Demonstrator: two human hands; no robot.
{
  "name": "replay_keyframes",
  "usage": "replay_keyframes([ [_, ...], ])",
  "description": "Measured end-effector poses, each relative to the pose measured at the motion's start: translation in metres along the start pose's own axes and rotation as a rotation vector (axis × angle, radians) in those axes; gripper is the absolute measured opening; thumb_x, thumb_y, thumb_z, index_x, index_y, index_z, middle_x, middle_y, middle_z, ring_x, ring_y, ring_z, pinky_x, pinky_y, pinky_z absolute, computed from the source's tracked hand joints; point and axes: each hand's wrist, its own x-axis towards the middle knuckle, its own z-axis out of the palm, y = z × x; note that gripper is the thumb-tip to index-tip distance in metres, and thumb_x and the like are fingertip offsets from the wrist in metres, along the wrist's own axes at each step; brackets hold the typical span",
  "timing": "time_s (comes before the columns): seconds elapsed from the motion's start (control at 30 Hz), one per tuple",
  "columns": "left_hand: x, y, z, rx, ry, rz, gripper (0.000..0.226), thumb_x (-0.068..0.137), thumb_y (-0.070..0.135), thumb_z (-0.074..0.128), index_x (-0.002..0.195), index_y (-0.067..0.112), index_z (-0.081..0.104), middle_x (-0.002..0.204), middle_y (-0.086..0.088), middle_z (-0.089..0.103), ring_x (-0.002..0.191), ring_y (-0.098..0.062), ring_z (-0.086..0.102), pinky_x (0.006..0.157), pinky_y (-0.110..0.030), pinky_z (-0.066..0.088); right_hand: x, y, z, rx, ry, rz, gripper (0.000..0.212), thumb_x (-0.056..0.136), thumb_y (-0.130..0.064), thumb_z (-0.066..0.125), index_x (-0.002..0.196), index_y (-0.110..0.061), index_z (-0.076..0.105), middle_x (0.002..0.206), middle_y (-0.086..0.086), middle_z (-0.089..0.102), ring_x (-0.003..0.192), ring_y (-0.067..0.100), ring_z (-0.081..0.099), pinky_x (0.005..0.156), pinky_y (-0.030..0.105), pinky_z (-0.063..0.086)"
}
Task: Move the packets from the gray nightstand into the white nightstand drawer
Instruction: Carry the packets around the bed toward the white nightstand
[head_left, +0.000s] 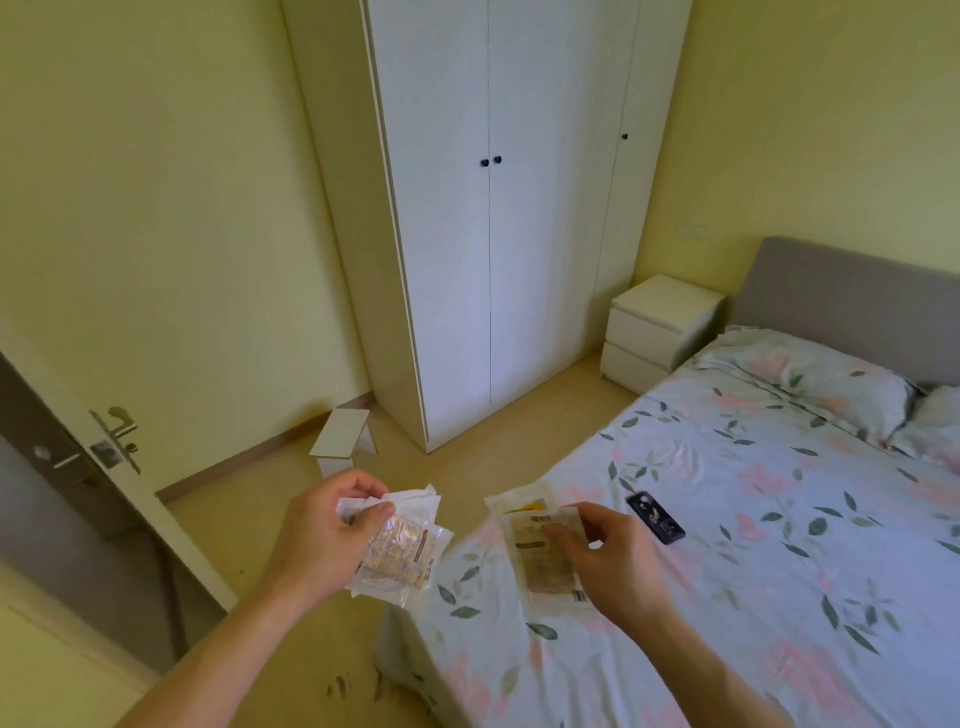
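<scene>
Clear plastic packets (400, 551) are being gripped by the left hand (322, 540), yellow-labelled packets (540, 551) by the right hand (608, 561); the closed white two-drawer nightstand (660, 327) is well apart, so delivery is being judged outstanding.

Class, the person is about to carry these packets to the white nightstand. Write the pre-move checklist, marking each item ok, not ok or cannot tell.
1. Left hand grips its clear packets: ok.
2. Right hand grips its yellow-printed packets: ok.
3. White nightstand in view, beside the wardrobe: ok.
4. Nightstand drawers open to receive packets: not ok, both fronts look closed.
5. A free hand to pull a drawer: not ok, both hold packets.
6. Floor between bed and wardrobe clear of obstacles: ok.
</scene>
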Motion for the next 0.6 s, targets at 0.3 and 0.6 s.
replay_keyframes([
  [0.3,0.156,-0.054,-0.027,-0.030,-0.138,0.079,0.013,0.090,0.022,0.077,0.084,0.030,0.070,0.087,0.023,0.071,0.077,0.002,0.066,0.056,-0.018,0.048,0.088,-0.028,0.092,-0.004,0.089,0.104,0.013,0.097,-0.027,0.069,0.091,-0.034,0.077,0.084,-0.019,0.076,0.078,-0.003,0.070,0.060,0.014,0.053],
  [0.6,0.334,-0.097,-0.048,-0.021,-0.159,0.076,0.016,0.090,0.019,0.077,0.082,0.031,0.069,0.089,0.026,0.070,0.073,0.002,0.065,0.062,-0.027,0.051,0.256,-0.052,0.196,0.079,0.148,0.157,0.011,0.098,-0.026,0.067,0.093,-0.030,0.077,0.081,-0.014,0.077,0.072,-0.002,0.071,0.051,0.017,0.053],
])
